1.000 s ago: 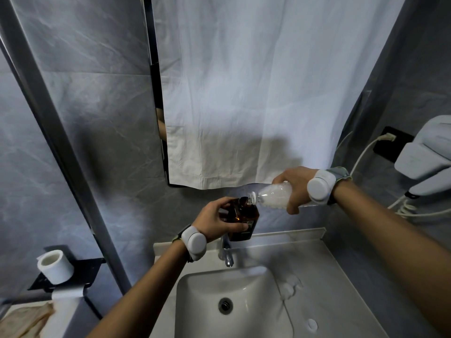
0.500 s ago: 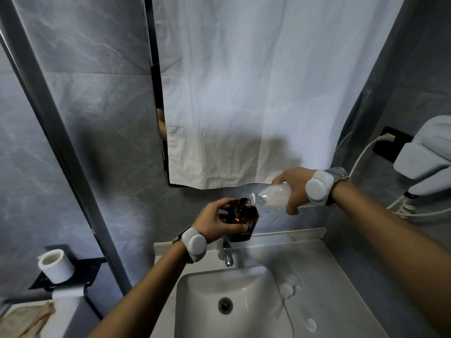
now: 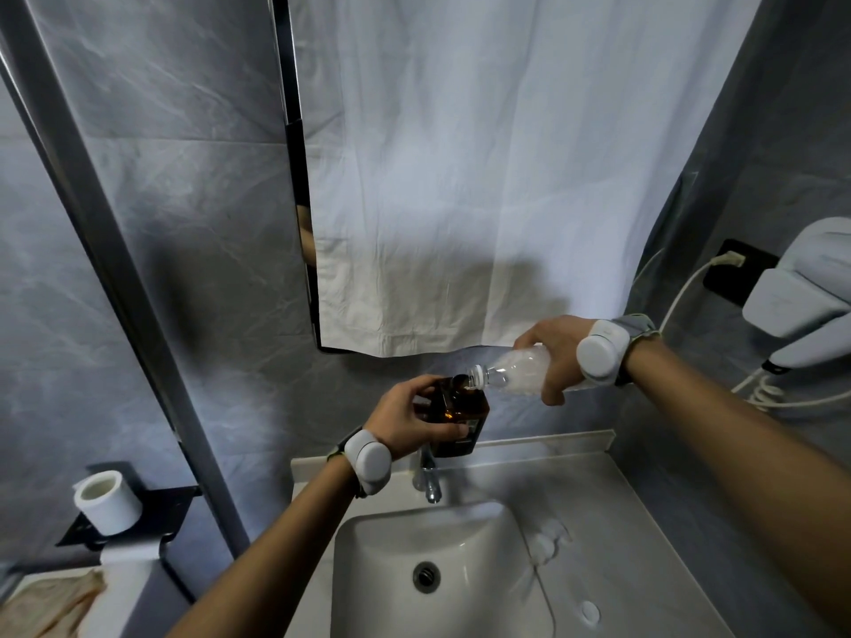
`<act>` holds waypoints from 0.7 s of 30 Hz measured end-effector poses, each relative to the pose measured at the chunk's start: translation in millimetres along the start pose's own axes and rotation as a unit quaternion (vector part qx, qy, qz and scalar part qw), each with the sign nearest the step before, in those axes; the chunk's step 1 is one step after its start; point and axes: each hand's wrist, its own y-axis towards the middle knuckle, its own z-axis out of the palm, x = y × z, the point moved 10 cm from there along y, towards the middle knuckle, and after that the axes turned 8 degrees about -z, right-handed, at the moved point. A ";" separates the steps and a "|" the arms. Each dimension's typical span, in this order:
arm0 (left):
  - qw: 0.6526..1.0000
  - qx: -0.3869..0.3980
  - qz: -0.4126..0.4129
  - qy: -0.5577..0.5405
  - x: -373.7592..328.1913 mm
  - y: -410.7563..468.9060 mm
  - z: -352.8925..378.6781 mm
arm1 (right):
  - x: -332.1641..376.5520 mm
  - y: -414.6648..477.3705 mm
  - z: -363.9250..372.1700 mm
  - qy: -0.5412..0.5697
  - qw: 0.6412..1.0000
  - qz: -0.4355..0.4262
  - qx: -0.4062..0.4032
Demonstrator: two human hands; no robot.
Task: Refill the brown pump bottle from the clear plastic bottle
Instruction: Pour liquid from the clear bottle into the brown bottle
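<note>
My left hand point(image 3: 405, 419) grips the brown bottle point(image 3: 460, 416), held upright above the tap with its neck open and no pump on it. My right hand point(image 3: 555, 354) holds the clear plastic bottle point(image 3: 511, 377) tipped nearly level, mouth pointing left. That mouth touches the brown bottle's opening. The clear bottle's contents look white and frothy. Both wrists wear white bands.
Below lie a white sink point(image 3: 368, 568) with a chrome tap point(image 3: 428, 476) and a pale counter point(image 3: 621, 522) bearing small white items point(image 3: 545, 543). A white cloth point(image 3: 483, 177) covers the mirror. A hair dryer point(image 3: 806, 292) hangs at right; a toilet roll point(image 3: 106, 501) sits left.
The clear bottle has tipped slightly further toward the brown bottle's neck. Both hands stay in nearly the same place.
</note>
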 end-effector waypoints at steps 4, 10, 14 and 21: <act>1.000 0.001 0.001 -0.002 -0.6 -0.1 0.3 | -0.4 -0.6 -0.1 -0.002 1.000 0.003 0.002; 1.000 0.002 0.006 -0.001 -0.3 2.7 3.6 | -3.6 -1.6 -0.8 -0.003 1.000 0.014 -0.002; 1.000 0.005 0.008 -0.002 3.2 4.4 5.5 | -2.5 -2.3 -0.8 -0.015 1.000 0.015 -0.003; 1.000 0.003 0.006 -0.005 6.4 6.3 6.9 | -0.7 -3.8 -2.7 -0.016 1.000 0.015 -0.003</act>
